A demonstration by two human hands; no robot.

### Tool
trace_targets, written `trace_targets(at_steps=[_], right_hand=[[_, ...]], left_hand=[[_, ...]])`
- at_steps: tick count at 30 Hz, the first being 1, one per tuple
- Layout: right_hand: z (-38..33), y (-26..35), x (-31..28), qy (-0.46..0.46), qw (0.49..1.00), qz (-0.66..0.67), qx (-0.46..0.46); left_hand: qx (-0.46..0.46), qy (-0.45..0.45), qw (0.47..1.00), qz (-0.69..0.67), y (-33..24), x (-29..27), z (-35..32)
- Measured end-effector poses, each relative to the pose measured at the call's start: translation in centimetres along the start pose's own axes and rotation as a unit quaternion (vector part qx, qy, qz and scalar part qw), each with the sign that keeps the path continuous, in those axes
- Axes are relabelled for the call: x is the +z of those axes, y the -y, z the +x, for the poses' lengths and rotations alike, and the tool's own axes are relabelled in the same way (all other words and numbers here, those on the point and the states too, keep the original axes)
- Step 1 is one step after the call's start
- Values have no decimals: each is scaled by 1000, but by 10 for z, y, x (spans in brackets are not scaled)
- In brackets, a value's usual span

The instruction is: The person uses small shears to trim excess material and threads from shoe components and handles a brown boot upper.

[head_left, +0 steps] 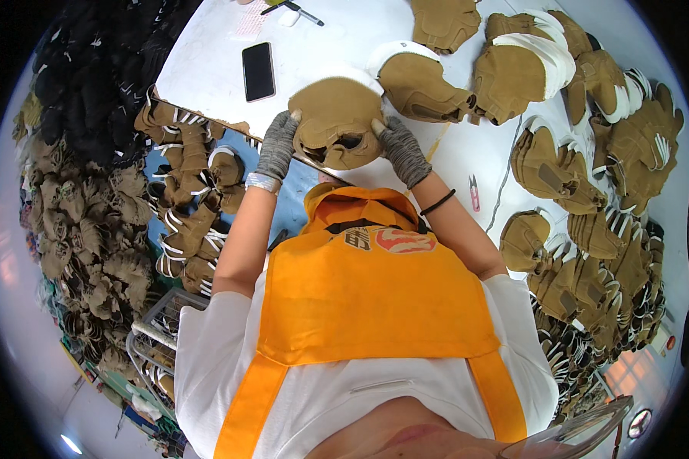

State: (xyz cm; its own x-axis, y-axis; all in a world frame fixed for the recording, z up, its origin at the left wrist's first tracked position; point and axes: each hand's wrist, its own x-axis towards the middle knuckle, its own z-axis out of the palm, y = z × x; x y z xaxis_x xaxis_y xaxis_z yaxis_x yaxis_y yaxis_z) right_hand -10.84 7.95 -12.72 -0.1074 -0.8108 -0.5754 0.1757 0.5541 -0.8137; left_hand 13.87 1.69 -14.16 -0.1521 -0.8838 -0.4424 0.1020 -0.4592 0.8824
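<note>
A brown piece that looks like a shoe upper [333,107], with a white rounded far edge, is held up between my two hands over the near edge of the white table. A dark opening shows in its nearer part. My left hand [277,145], in a grey knit glove, grips its left side, the thumb on top. At its right side my right hand [404,151], gloved alike, pinches the edge near the opening. The fingers underneath are partly hidden. Just beyond, another brown upper [421,86] with a white edge lies on the table, close to the held one.
On the white table [207,53] lie a phone [259,72], a black marker [305,13] and small pink-handled snips [475,193]. Brown uppers [513,80] are stacked along the right. More brown pieces [191,183] hang at the left, beside dark piles [84,76] and a metal cart [155,330].
</note>
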Motion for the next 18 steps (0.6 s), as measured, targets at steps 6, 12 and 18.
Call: trace_targets(at_steps=[6, 12, 18], right_hand=[[52, -85, -10, -65, 996, -46, -25], [49, -74, -17, -51, 948, -310, -51], [68, -105, -30, -1, 788, -566, -242]], left_hand=[[-26, 8, 976, 216, 16, -2, 42], [84, -93, 851, 511, -19, 17, 22], [417, 97, 753, 500, -79, 96, -71]])
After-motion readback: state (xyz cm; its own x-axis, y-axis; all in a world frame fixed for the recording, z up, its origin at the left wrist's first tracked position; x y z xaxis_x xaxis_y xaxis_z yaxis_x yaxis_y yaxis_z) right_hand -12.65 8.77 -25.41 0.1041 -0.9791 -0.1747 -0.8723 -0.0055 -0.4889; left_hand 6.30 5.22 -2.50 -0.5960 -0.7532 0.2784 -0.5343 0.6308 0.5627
